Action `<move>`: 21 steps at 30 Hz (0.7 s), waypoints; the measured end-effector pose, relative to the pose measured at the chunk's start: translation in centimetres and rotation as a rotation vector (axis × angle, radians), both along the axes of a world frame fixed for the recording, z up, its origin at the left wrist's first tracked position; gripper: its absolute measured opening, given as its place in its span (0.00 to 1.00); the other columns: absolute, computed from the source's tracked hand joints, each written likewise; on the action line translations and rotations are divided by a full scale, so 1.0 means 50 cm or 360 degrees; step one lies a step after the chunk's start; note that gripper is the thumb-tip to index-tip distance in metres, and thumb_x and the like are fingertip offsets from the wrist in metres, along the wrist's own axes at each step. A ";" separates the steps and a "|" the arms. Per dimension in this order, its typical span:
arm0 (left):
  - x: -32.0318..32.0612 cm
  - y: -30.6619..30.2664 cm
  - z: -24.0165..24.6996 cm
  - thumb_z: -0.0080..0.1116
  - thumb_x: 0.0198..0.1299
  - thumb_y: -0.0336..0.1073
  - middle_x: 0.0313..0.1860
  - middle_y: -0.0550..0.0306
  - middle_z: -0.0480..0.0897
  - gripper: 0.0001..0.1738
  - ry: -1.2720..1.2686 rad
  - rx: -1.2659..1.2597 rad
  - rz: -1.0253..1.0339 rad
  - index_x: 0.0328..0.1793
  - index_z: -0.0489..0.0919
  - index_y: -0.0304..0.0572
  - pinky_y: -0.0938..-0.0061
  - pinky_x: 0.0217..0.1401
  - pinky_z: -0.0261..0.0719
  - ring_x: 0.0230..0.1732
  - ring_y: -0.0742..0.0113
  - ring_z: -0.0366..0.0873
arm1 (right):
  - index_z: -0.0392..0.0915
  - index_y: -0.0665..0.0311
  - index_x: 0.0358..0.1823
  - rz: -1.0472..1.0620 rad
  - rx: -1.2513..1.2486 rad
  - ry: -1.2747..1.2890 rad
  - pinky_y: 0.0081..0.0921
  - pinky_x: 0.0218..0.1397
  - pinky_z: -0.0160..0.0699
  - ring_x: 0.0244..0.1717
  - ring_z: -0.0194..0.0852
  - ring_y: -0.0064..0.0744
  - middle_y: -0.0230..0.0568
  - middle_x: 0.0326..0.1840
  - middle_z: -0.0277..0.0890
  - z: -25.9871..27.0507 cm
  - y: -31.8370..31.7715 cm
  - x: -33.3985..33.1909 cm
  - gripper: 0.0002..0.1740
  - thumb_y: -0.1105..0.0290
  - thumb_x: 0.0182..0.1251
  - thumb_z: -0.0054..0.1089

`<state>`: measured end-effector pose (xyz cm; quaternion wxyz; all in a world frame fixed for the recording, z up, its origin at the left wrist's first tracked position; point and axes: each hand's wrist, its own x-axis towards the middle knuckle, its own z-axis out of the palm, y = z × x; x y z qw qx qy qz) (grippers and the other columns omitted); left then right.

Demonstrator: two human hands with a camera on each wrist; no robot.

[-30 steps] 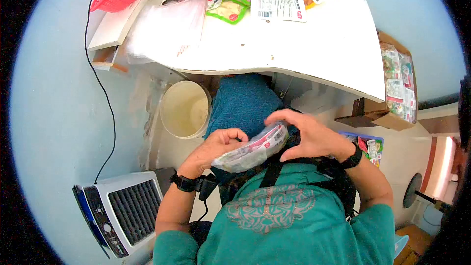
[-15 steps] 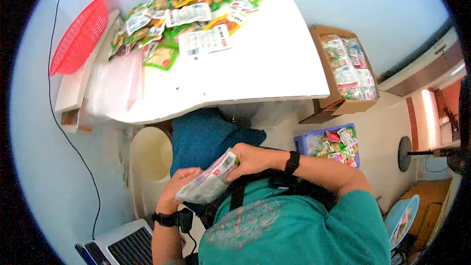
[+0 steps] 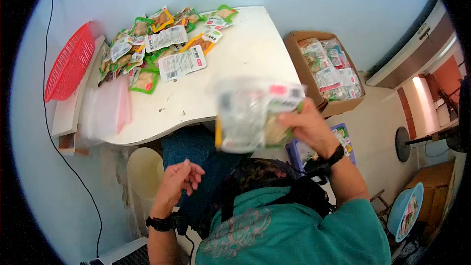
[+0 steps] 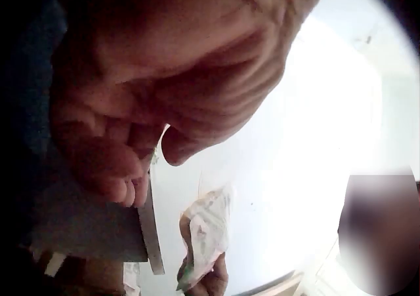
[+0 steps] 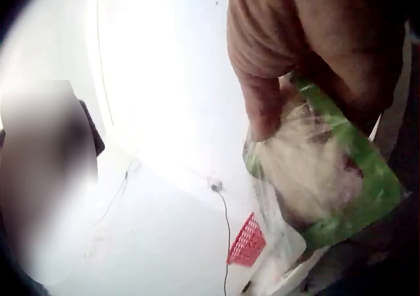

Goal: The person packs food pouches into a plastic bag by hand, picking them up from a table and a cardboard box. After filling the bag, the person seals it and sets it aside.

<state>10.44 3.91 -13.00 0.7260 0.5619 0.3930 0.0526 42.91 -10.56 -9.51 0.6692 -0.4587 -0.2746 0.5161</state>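
Note:
My right hand (image 3: pixel 310 123) grips the right edge of a clear plastic bag of food packets (image 3: pixel 243 118), thumb across its front. The bag is raised in front of the table's near right edge and is blurred in the head view. In the right wrist view a green-edged packet with pale food (image 5: pixel 305 168) shows through the plastic. My left hand (image 3: pixel 177 184) is over my lap, apart from the bag, its fingers loosely curled around nothing. The left wrist view shows the left palm (image 4: pixel 177 79) close up.
Loose food packets (image 3: pixel 179 63) lie heaped on the white table (image 3: pixel 235 61), beside flat clear bags (image 3: pixel 105 110) and a red basket (image 3: pixel 71 64). A cardboard box (image 3: pixel 294 56) of filled bags stands right of the table, with a purple crate (image 3: pixel 294 157) nearby. A pale bucket (image 3: pixel 144 174) is below left.
The right hand has lifted the bag of packets from my lap, up and to the right. My left hand has let go of it. The head view has turned rightward.

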 end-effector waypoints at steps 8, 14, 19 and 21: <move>0.198 0.034 0.041 0.56 0.69 0.40 0.23 0.57 0.79 0.16 -0.0093 0.1229 -0.0049 0.34 0.82 0.33 0.73 0.26 0.73 0.25 0.69 0.77 | 0.72 0.67 0.61 -0.1117 0.0075 0.0186 0.36 0.65 0.75 0.58 0.77 0.34 0.39 0.58 0.78 -0.066 -0.127 0.210 0.22 0.74 0.66 0.64; 0.341 0.048 0.024 0.60 0.64 0.35 0.26 0.45 0.81 0.12 -0.0284 0.1950 -0.0157 0.32 0.81 0.32 0.62 0.32 0.75 0.27 0.49 0.79 | 0.72 0.69 0.60 -0.1232 0.0136 0.0479 0.38 0.67 0.73 0.59 0.75 0.37 0.42 0.59 0.77 -0.169 -0.188 0.352 0.20 0.74 0.69 0.60; 0.413 0.067 0.014 0.62 0.63 0.35 0.24 0.49 0.79 0.11 -0.0245 0.2236 -0.0159 0.29 0.80 0.37 0.62 0.28 0.73 0.25 0.51 0.78 | 0.72 0.70 0.59 -0.1218 0.0078 0.0447 0.33 0.61 0.77 0.55 0.77 0.36 0.43 0.57 0.77 -0.189 -0.147 0.435 0.17 0.70 0.73 0.55; 0.429 0.079 0.000 0.63 0.62 0.34 0.24 0.50 0.78 0.10 -0.0196 0.2353 -0.0159 0.29 0.79 0.38 0.63 0.27 0.73 0.25 0.52 0.77 | 0.73 0.70 0.59 -0.1143 0.0015 0.0284 0.31 0.60 0.77 0.55 0.77 0.35 0.43 0.56 0.78 -0.206 -0.116 0.483 0.17 0.70 0.73 0.55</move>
